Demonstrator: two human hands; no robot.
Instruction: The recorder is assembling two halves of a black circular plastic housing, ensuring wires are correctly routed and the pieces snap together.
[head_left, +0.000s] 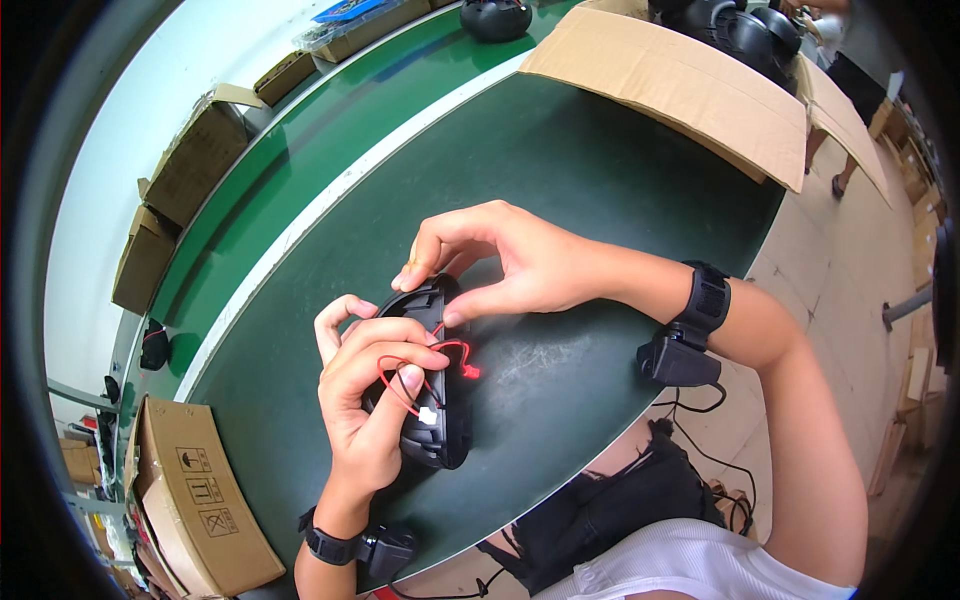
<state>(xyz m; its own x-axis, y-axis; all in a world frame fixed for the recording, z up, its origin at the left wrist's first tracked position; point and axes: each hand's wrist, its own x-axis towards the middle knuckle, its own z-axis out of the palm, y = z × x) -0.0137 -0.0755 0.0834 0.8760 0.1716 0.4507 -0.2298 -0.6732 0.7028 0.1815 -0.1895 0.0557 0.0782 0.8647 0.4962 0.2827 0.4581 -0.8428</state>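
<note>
Both my hands hold a black curved plastic part (440, 440) just above the dark green table (600, 190). My left hand (372, 400) wraps around its lower half, thumb pressing a thin red wire (400, 372) against it near a small white connector (428, 415). My right hand (500, 265) pinches the part's upper end between fingers and thumb. The red wire loops out to a small red connector (470, 371) hanging at the part's right side. Black bands with small devices sit on both wrists.
A flat cardboard sheet (670, 85) lies at the table's far right. A green conveyor belt (290, 180) runs along the left, with cardboard boxes (195, 160) beside it and another box (205, 500) at lower left. Black rounded parts (495, 18) sit at the top. A person stands at far upper right.
</note>
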